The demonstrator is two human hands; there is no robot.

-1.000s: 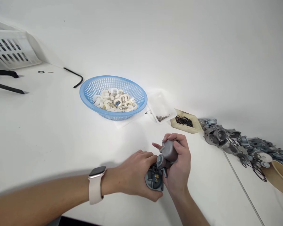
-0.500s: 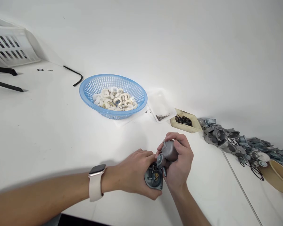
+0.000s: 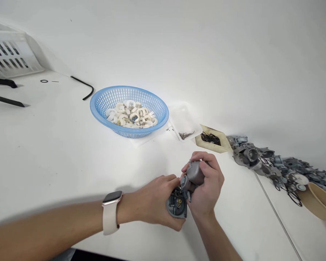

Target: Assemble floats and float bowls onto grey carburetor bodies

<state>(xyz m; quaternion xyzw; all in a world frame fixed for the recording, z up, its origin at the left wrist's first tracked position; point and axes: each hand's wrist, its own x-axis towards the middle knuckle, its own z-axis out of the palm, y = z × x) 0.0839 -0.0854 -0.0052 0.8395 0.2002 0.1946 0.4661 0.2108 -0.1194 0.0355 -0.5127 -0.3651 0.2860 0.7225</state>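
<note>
My left hand [image 3: 159, 201] is wrapped round a grey metal carburetor body [image 3: 176, 206], its underside turned up so that small brass jets show. In my right hand [image 3: 208, 188] is a rounded grey float bowl [image 3: 195, 172], gripped between the thumb and fingers. The bowl sits tilted over the upper right edge of the body, very close to it; whether the two touch I cannot tell. My left fingertips are partly hidden behind the parts.
Beyond my hands stands a blue basket [image 3: 96, 115] of white rings. Right of it are a white tray [image 3: 175, 125] with small pins, a cream tray [image 3: 225, 146] of black O-rings, piled carburetor parts [image 3: 251, 155] and a tan container [image 3: 315, 203]. A white crate [image 3: 29, 63] stands far left.
The view has shifted slightly. Both hands keep their hold on the carburetor body and float bowl, with hardly any movement between the two parts.
</note>
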